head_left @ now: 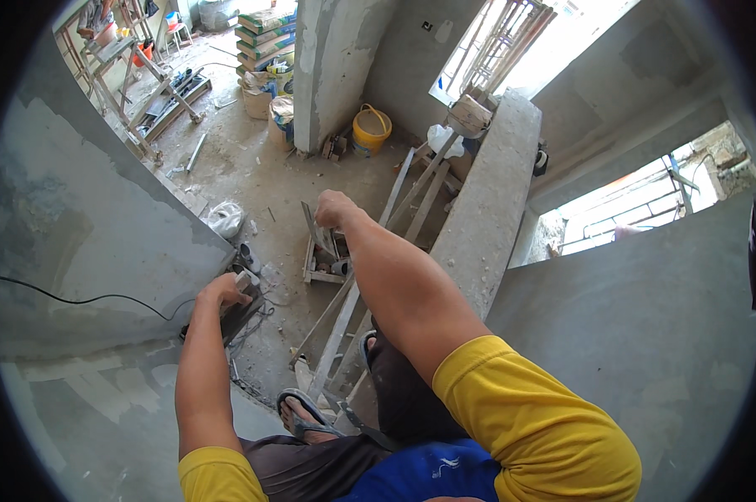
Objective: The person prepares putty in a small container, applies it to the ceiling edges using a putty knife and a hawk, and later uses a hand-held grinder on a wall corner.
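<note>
My left hand (220,290) is low beside the left wall, its fingers closed round the pale handle (242,280) of a tool. Under it shows a dark flat plate (242,320); I cannot make out whether the two are one piece. Out in front, my right hand (334,209) is a fist round a trowel, whose narrow grey blade (309,222) sticks out to its left; the grip is hidden. Below that fist, on the floor, stands a wooden box (323,276) with small tools and a grey pipe piece inside.
A wooden ladder (348,305) leans along my right side, by a dusty plank (491,180). A yellow bucket (371,130) stands near the pillar (332,75), with stacked sacks (265,42) behind. A black cable (85,299) crosses the left wall. My sandalled foot (304,414) is beside the ladder.
</note>
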